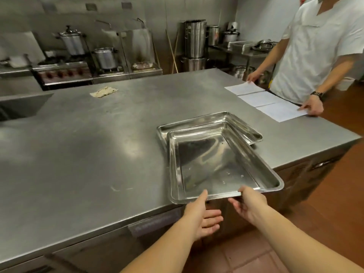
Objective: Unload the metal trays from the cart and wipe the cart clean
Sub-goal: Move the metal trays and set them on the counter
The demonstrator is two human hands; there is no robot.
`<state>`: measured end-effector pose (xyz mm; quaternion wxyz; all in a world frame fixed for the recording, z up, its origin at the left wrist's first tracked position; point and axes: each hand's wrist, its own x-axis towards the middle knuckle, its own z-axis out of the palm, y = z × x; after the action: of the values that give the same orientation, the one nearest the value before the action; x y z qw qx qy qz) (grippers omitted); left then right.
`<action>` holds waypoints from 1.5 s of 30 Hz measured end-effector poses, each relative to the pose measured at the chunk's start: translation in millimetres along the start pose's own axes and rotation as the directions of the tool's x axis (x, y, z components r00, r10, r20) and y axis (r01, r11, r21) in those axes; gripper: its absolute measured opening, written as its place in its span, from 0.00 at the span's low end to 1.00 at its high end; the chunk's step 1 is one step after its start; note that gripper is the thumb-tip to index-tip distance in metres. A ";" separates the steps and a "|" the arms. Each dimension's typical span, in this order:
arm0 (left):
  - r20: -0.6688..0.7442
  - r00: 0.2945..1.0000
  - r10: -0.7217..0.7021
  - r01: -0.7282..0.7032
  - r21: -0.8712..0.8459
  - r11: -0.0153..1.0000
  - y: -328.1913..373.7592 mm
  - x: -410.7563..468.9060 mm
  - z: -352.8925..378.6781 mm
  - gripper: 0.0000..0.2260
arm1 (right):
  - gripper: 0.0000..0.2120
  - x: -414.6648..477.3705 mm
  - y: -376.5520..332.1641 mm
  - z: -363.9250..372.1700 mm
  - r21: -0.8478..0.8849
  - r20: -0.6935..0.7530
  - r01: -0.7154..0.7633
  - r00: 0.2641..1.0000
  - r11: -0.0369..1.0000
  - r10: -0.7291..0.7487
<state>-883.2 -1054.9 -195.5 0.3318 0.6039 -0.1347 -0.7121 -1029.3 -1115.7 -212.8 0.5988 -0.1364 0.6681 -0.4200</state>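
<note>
Two trays: upper tray (216, 164), empty, overlaps lower tray (193, 123); right hand (248, 203) pinches rim.

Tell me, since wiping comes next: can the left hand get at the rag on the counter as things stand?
Probably not without leaning: the rag lies far across the counter, while the left hand is at the near edge by the top tray. Nothing stands between them, though.

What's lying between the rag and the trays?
Nothing. In the head view, bare counter runs from the rag to the lower tray, which the top tray overlaps.
</note>
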 end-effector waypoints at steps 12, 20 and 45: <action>0.270 0.730 0.628 -0.415 0.905 0.094 120.6 44.8 48.4 0.12 | 0.04 96.9 -114.6 -59.1 -0.317 0.046 -0.002 0.999 0.949 0.017; 0.328 0.902 0.280 -0.169 0.866 -0.471 165.6 118.2 38.4 0.15 | 0.08 157.6 -185.3 -74.3 -0.502 0.018 -0.011 1.000 0.865 0.024; 0.326 0.780 0.535 0.011 0.846 -0.532 128.3 145.4 157.2 0.11 | 0.14 300.3 -333.1 6.8 -0.682 0.514 0.645 0.758 0.345 -0.401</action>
<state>-1000.0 -1275.5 -194.7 -0.1211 0.6275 -0.7690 -0.0169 -1203.7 -1527.4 -176.9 0.3712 -0.6633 0.6181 -0.2004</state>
